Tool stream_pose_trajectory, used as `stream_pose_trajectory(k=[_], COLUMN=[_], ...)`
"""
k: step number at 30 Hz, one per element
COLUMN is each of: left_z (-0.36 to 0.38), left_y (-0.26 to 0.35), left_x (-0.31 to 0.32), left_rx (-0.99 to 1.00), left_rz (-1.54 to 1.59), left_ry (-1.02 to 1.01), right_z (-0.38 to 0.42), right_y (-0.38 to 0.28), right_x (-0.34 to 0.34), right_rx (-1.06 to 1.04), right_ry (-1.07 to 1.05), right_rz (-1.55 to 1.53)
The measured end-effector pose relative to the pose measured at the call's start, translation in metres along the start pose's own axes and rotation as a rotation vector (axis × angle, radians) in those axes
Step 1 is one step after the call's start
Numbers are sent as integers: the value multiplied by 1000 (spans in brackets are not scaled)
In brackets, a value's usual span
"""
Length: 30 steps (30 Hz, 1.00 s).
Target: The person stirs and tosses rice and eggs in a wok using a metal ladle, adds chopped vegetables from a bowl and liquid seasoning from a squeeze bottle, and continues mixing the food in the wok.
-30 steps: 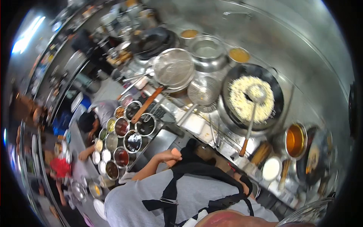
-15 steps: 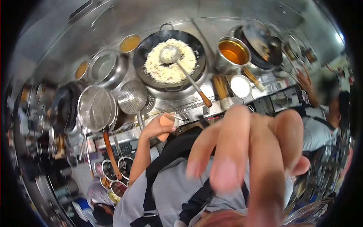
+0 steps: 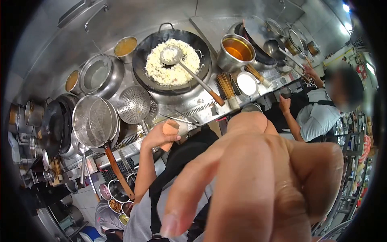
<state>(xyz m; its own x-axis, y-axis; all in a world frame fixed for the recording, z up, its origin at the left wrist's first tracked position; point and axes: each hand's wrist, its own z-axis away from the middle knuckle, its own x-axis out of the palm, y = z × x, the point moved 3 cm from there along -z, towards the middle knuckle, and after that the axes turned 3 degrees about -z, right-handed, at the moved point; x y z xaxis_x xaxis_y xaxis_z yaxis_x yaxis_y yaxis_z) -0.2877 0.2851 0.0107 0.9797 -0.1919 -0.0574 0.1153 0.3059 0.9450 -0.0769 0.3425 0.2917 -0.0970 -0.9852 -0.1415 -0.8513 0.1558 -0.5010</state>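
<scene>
My left hand is closed around a folded peach-coloured cloth, in front of the stove edge. Very close to the camera, my right hand fills the lower right with its fingers apart and nothing visible in them. Beyond both hands, a black wok on the stove holds white fried rice. A ladle with a wooden handle end rests in the rice, its bowl also holding rice. Neither hand touches the wok or the ladle.
Left of the wok are a perforated skimmer, a mesh strainer and metal pots. On its right stand a pot of amber liquid, bamboo brushes and a white-filled bowl. A co-worker is at the right with another ladle.
My right hand has come closer to the camera and lower in view. The left hand still grips the cloth. The view has shifted, showing more of the co-worker at the right.
</scene>
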Motion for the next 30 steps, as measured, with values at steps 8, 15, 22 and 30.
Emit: stream_pose_trajectory(k=[8,15,22,30], left_z=[-20,-96,-139,-200], left_y=[10,-56,-12,-43], left_x=[3,14,6,3], left_rx=[118,-79,-227,-124], left_rz=[178,965,1190,1072], left_ry=[245,449,348,502], right_z=[10,280,187,63], right_y=[6,109,77,178], right_x=[-68,-140,-185,-259], right_rx=[105,1510,940,373], right_ry=[34,25,599,547], right_rz=[48,770,688,357])
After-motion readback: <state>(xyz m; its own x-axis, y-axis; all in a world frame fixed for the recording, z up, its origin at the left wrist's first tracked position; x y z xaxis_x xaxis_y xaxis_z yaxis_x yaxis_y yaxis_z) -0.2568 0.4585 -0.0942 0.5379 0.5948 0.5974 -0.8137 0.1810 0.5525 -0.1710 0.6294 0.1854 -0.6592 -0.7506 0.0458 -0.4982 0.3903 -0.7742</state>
